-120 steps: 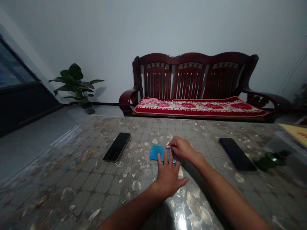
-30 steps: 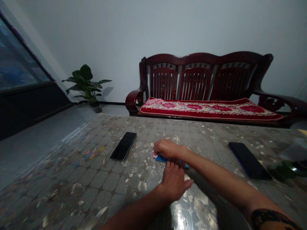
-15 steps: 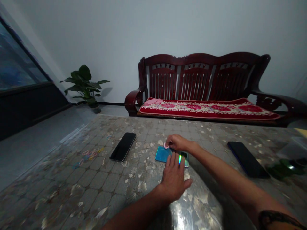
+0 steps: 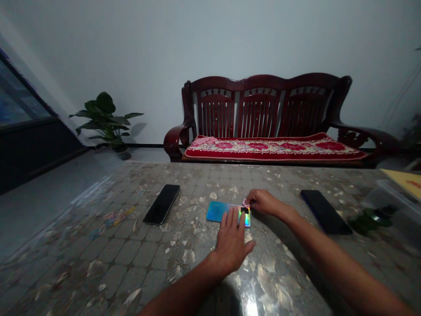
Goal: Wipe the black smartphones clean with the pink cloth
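A blue iridescent phone (image 4: pixel 221 211) lies back-up on the patterned table (image 4: pixel 131 254). My left hand (image 4: pixel 232 243) rests flat, fingers stretched out, its fingertips on the phone's near edge. My right hand (image 4: pixel 265 202) is closed in a pinch on a small pink thing (image 4: pixel 245 202), which it holds at the phone's right end by the camera.
A black phone (image 4: pixel 161 203) lies to the left and another dark phone (image 4: pixel 325 211) to the right. Coloured rubber bands (image 4: pixel 113 217) are scattered at the left. A green object (image 4: pixel 370 218) and a clear box (image 4: pixel 393 197) sit far right. A wooden bench (image 4: pixel 269 118) stands behind the table.
My right hand has slid with the pink thing from the phone's left end to its right end. The left hand has stayed on the phone's near edge.
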`<state>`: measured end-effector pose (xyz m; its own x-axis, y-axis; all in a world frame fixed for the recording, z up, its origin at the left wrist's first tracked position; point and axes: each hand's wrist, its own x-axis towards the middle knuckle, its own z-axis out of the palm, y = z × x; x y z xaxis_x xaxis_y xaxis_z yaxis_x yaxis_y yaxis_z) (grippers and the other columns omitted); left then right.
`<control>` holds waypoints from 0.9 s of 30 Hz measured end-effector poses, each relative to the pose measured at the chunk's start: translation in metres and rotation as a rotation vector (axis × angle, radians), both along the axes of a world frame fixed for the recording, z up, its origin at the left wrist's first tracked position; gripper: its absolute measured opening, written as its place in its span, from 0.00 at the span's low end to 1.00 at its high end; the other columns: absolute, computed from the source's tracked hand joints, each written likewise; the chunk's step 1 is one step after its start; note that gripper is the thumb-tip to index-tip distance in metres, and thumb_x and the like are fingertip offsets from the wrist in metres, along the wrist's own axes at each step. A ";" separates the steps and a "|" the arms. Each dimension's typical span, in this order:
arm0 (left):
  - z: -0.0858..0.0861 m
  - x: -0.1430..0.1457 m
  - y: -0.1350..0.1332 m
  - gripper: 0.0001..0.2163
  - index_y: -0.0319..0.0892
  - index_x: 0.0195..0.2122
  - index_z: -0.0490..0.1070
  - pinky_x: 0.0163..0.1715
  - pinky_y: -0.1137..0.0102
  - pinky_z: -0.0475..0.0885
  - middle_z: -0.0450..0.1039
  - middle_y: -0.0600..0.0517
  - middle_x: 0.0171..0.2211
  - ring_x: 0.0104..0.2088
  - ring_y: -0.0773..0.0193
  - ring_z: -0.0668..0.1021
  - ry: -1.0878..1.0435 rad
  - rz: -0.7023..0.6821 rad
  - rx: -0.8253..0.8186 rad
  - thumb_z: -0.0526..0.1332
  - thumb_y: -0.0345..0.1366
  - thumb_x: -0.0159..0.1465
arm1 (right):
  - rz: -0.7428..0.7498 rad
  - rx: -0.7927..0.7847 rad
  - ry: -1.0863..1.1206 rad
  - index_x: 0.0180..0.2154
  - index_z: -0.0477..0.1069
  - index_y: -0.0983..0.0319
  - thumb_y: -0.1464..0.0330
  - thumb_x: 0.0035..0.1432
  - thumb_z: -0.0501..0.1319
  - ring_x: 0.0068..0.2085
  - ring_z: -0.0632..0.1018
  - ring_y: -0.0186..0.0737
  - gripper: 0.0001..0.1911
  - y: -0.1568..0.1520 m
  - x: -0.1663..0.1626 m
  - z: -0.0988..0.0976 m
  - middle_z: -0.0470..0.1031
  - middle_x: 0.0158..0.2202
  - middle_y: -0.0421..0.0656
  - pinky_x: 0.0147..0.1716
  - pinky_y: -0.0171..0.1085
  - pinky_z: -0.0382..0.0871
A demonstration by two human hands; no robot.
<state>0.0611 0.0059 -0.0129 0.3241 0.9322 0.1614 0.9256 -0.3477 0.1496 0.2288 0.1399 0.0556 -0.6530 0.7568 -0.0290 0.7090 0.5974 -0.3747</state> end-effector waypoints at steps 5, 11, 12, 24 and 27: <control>0.010 0.008 0.003 0.37 0.35 0.72 0.47 0.68 0.46 0.50 0.45 0.35 0.72 0.72 0.41 0.48 -0.002 0.065 -0.091 0.55 0.52 0.68 | -0.245 -0.093 0.135 0.37 0.82 0.63 0.67 0.59 0.62 0.38 0.80 0.41 0.11 -0.023 0.012 -0.006 0.83 0.38 0.46 0.37 0.33 0.66; 0.051 -0.022 0.024 0.34 0.41 0.71 0.50 0.67 0.44 0.49 0.43 0.37 0.73 0.72 0.41 0.47 -0.010 0.055 -0.338 0.59 0.45 0.67 | -0.359 -0.048 0.221 0.39 0.81 0.62 0.67 0.62 0.60 0.43 0.79 0.41 0.11 -0.044 0.000 -0.016 0.82 0.41 0.46 0.42 0.34 0.67; 0.057 -0.034 0.029 0.35 0.42 0.71 0.51 0.67 0.44 0.48 0.42 0.37 0.73 0.72 0.41 0.46 0.006 0.053 -0.370 0.61 0.43 0.65 | -0.366 -0.038 0.221 0.40 0.81 0.62 0.68 0.63 0.59 0.43 0.79 0.41 0.11 -0.047 -0.002 -0.017 0.82 0.41 0.46 0.42 0.34 0.66; 0.062 -0.087 0.045 0.27 0.50 0.67 0.60 0.65 0.52 0.56 0.59 0.45 0.68 0.67 0.49 0.62 0.025 -0.096 -0.290 0.60 0.35 0.66 | -0.311 0.012 0.011 0.42 0.80 0.62 0.73 0.62 0.57 0.45 0.78 0.43 0.13 -0.062 -0.012 -0.001 0.79 0.44 0.49 0.42 0.34 0.64; 0.061 -0.068 0.032 0.25 0.49 0.66 0.61 0.59 0.49 0.62 0.63 0.43 0.65 0.63 0.44 0.65 0.070 0.069 -0.231 0.60 0.37 0.67 | -0.344 0.064 -0.056 0.43 0.80 0.63 0.73 0.64 0.55 0.46 0.78 0.45 0.14 -0.055 -0.021 0.003 0.78 0.46 0.52 0.42 0.35 0.64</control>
